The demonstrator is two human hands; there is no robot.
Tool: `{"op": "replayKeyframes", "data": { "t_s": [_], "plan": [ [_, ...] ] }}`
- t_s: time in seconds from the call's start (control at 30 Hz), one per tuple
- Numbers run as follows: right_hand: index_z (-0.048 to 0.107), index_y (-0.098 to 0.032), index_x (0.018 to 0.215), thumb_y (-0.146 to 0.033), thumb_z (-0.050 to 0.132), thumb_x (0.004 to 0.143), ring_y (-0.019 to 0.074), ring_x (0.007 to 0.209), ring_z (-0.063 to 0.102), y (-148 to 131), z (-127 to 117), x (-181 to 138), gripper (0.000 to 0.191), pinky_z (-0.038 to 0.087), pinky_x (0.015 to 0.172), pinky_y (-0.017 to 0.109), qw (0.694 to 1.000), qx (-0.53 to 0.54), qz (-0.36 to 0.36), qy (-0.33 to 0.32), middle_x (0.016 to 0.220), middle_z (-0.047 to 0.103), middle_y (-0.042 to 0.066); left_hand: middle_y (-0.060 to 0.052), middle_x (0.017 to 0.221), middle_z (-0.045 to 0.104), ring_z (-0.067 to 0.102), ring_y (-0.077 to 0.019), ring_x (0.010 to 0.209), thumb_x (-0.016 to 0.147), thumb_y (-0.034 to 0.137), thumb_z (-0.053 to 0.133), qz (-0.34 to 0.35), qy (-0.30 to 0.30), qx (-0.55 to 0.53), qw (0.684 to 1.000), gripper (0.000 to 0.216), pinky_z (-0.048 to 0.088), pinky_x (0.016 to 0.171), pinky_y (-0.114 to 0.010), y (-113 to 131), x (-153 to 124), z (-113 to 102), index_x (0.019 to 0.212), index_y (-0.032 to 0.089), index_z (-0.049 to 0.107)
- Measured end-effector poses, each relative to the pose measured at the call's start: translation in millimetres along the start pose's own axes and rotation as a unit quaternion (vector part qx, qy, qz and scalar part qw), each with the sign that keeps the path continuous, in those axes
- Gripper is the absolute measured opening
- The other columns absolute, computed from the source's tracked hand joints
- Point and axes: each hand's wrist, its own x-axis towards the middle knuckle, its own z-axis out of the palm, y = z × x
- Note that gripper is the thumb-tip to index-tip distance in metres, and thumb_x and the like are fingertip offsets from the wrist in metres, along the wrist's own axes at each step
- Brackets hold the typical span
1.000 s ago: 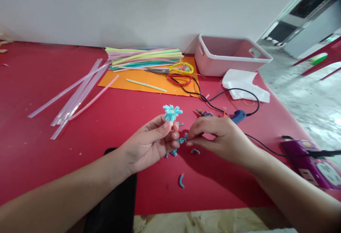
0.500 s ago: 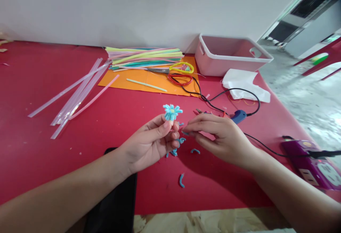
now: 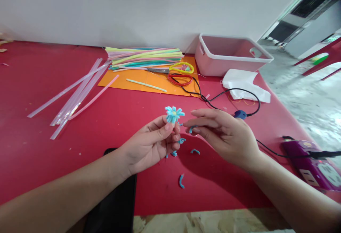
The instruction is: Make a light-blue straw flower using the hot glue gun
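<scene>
My left hand (image 3: 151, 143) pinches a small blue straw flower (image 3: 174, 114) with a yellow centre, held upright above the red table (image 3: 39, 133). My right hand (image 3: 223, 133) hovers just right of the flower, thumb and forefinger closed on a short curled blue straw piece (image 3: 191, 129). Several more curled blue pieces (image 3: 181, 180) lie on the table below both hands. A blue glue gun (image 3: 240, 114) lies behind my right hand, mostly hidden by it.
Coloured straws (image 3: 145, 57) and yellow-handled scissors (image 3: 181, 68) rest on an orange sheet (image 3: 149, 82). Clear wrappers (image 3: 77, 94) lie at left. A white bin (image 3: 229, 53), white tissue (image 3: 243, 84), black cable and purple power strip (image 3: 311, 162) are at right. A dark object (image 3: 114, 204) sits at the near edge.
My right hand has lifted off the table with a curled blue piece and moved up toward the flower. My left hand has stayed almost still.
</scene>
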Motion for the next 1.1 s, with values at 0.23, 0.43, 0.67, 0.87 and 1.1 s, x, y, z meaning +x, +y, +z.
{"op": "replayKeyframes", "data": {
  "t_s": [0.23,0.43,0.67,0.87,1.1],
  "plan": [
    [0.059,-0.024,0.109,-0.013,0.059,0.093,0.0139,0.088,0.079,-9,-1,-1,0.019,0.064,0.079,0.021,0.999,-0.03,-0.032,-0.012,0.098,0.082,0.0,-0.001,0.078,0.068,0.065,-0.0077,0.069,0.073,0.021,0.088,-0.018,-0.021,0.012,1.0,0.018,0.057,0.066,-0.018,-1,-1,-1,0.081,0.012,0.074],
    [0.068,-0.028,0.103,-0.01,0.065,0.09,0.0097,0.077,0.078,-14,-2,-1,0.022,0.063,0.073,0.016,0.991,-0.097,-0.071,0.052,0.097,0.081,-0.005,0.0,0.097,0.075,0.077,-0.0214,0.095,0.078,0.025,0.084,-0.043,-0.055,0.023,0.997,0.016,0.063,0.079,-0.029,0,-1,-4,0.091,0.019,0.077],
    [0.067,-0.029,0.099,-0.014,0.067,0.09,0.0149,0.075,0.079,-20,0,-4,0.017,0.066,0.071,0.022,0.98,-0.126,-0.119,0.095,0.094,0.082,-0.003,-0.001,0.097,0.08,0.077,-0.0222,0.101,0.084,0.023,0.078,-0.057,-0.082,0.016,0.995,0.013,0.063,0.086,-0.027,1,-2,-5,0.095,0.015,0.078],
    [0.068,-0.026,0.107,-0.008,0.071,0.084,0.0145,0.081,0.079,-18,1,-4,0.029,0.067,0.075,0.02,0.969,-0.08,-0.186,0.145,0.095,0.082,-0.002,0.001,0.099,0.082,0.077,-0.0191,0.101,0.086,0.017,0.076,-0.049,-0.094,-0.006,0.994,0.009,0.064,0.085,-0.023,-1,-2,-4,0.095,0.016,0.078],
    [0.067,-0.02,0.106,0.0,0.069,0.083,0.0155,0.087,0.079,-18,0,0,0.031,0.066,0.08,0.02,0.957,-0.082,-0.244,0.136,0.093,0.082,0.003,0.001,0.1,0.082,0.077,-0.0223,0.103,0.086,0.02,0.076,-0.067,-0.114,-0.009,0.991,0.013,0.065,0.082,-0.023,3,-2,-4,0.098,0.015,0.078]
  ]
}}
